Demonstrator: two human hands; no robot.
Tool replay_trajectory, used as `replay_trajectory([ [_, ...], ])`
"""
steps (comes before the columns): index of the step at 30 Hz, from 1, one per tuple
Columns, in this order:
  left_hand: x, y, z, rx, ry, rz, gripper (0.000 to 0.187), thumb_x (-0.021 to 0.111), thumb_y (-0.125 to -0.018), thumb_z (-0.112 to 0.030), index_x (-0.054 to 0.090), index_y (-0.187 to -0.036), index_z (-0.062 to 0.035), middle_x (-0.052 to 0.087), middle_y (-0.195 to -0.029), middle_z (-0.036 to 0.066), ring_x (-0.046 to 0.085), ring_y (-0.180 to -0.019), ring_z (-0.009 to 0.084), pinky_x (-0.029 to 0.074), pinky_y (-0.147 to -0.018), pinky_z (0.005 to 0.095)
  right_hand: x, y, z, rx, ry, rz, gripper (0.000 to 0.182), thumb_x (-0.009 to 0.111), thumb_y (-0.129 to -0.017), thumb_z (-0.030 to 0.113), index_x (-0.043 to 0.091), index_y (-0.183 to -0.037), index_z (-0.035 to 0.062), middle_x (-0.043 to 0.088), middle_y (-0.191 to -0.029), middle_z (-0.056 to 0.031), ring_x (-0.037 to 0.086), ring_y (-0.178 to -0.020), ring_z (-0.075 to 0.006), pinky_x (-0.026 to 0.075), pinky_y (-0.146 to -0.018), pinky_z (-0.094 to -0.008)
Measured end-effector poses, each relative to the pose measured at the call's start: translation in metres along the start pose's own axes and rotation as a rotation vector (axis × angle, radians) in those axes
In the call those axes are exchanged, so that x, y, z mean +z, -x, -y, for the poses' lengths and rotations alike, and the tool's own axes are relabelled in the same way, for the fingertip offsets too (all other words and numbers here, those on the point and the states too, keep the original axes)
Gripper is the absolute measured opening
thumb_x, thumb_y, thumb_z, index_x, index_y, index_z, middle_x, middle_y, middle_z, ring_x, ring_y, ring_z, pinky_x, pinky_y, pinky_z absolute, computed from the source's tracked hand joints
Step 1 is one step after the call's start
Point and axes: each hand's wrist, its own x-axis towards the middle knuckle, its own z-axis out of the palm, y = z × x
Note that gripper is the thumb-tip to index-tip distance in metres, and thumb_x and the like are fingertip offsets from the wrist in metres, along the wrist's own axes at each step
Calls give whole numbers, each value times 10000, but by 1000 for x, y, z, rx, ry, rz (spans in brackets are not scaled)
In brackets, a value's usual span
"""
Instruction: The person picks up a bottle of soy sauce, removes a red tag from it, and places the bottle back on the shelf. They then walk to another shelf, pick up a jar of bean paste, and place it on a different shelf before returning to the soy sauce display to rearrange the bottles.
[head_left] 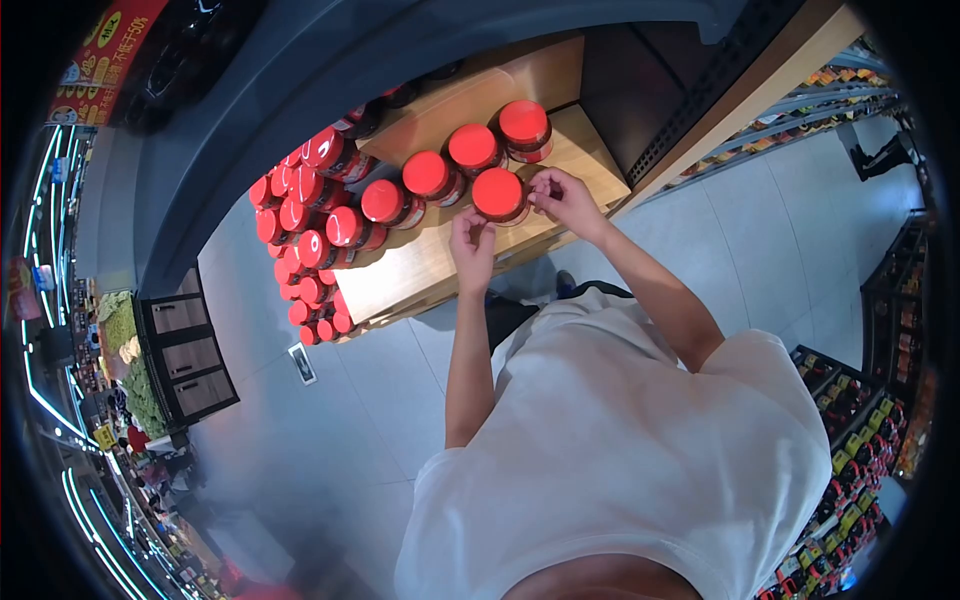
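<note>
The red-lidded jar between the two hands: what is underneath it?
Bare wooden shelf shows off to one side of the jar, but the jar hides the spot directly beneath; whether it rests there can't be told.

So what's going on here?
A person in a white top stands at a wooden shelf with both hands on one red-lidded jar: the left hand at one side, the right hand at the other. It is in front of a row of similar jars, with many more massed toward the left. Whether it rests on the wooden shelf or is slightly raised, I can't tell.
</note>
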Motion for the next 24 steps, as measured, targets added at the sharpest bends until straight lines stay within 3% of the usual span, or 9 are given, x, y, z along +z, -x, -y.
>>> replay_trajectory([
  [5, -2, -1, 8, 9, -10, 9, 284, 623, -908, 32, 531, -1172, -13, 567, -944, 3, 532, -875, 74, 434, -797, 214, -1, -4, -9, -3, -22, -25, 191, 654, -912, -28, 584, -1087, 1, 544, -852, 23, 562, -782, -69, 521, -694, -236],
  [8, -1, -1, 6, -5, 3, 17, 327, 629, -900, 38, 509, -1199, -21, 570, -947, 3, 536, -873, 75, 435, -793, 213, -6, -4, -14, -169, 175, 79, 328, 708, -869, 2, 568, -1166, 5, 548, -939, -2, 569, -853, -87, 525, -745, -246],
  [11, -1, 0, 5, 6, -12, 23, 410, 629, -896, 44, 482, -1274, -20, 570, -947, -2, 539, -880, 74, 436, -796, 214, 8, 10, 25, -140, 396, 80, 508, 770, -810, 43, 536, -1260, 22, 531, -1054, -33, 565, -903, -104, 506, -806, -246],
  [14, -2, -2, 14, 8, 23, 65, 509, 645, -893, 29, 438, -1357, -13, 564, -951, -8, 543, -898, 75, 436, -804, 217, 6, 6, 18, -190, 468, 74, 618, 808, -773, 85, 508, -1312, 40, 505, -1118, -56, 570, -899, -119, 496, -837, -246],
  [17, 2, -1, 11, 22, 28, 32, 595, 683, -837, 0, 455, -1385, 40, 545, -835, 6, 542, -822, 95, 457, -813, 259, 5, 3, 10, -171, 334, 75, 663, 790, -765, -18, 492, -1353, 59, 477, -1116, -40, 551, -887, -108, 508, -820, -242],
  [19, 2, 0, 2, -63, -18, 82, 622, 698, -829, -5, 452, -1399, 46, 542, -804, -3, 532, -763, 88, 462, -747, 260, 2, 1, 10, -158, 284, 77, 732, 778, -745, -97, 480, -1390, 81, 448, -1120, -27, 532, -867, -94, 507, -811, -230],
  [21, 2, -1, -7, -94, -64, 101, 653, 722, -827, -47, 453, -1414, 51, 544, -753, -7, 511, -674, 83, 454, -636, 266, 1, 0, 10, -122, 221, 79, 740, 769, -750, -106, 474, -1400, 87, 437, -1125, -27, 526, -876, -92, 505, -811, -222],
  [24, -1, 0, -9, -70, -142, 110, 634, 726, -834, -93, 474, -1400, 42, 546, -729, 10, 512, -658, 92, 447, -624, 272, -4, -2, -2, -128, 249, 114, 740, 748, -763, -122, 454, -1414, 70, 425, -1161, -35, 526, -907, -97, 514, -827, -237],
])
